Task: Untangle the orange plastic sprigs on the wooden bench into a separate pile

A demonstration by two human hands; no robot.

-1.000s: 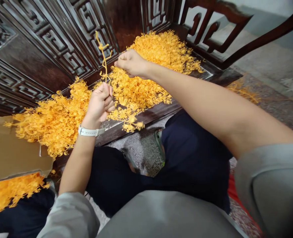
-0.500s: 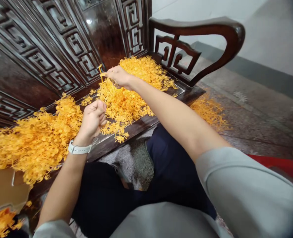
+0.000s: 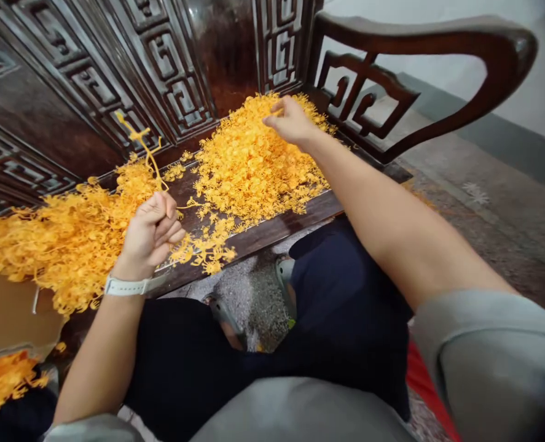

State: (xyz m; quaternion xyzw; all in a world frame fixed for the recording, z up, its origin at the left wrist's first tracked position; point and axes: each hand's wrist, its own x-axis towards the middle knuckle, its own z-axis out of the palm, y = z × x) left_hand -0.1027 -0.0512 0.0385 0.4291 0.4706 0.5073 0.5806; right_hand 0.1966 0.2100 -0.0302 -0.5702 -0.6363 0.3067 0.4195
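Observation:
Closed around a thin yellow plastic piece [image 3: 148, 153], my left hand [image 3: 150, 233] is raised beside the left yellow pile [image 3: 78, 245]. The piece sticks up above the fist, and another thin strand shows to its right. My right hand [image 3: 293, 121] is over the upper part of the right pile of small yellow pieces [image 3: 249, 166], its thumb and forefinger apart, with nothing visible between them. The other fingers are partly hidden.
Both piles lie on a dark wooden bench [image 3: 272, 224] with a carved back [image 3: 171, 55] and a curved armrest [image 3: 419, 43]. A cardboard box [image 3: 14, 313] is at the left, with orange pieces [image 3: 7, 377] below it. Something red [image 3: 426, 380] shows at lower right.
The yellow piece near my right hand before now rises from my left fist. My right hand has moved right, to the far side of the right pile, and its fingers have parted. The view has shifted.

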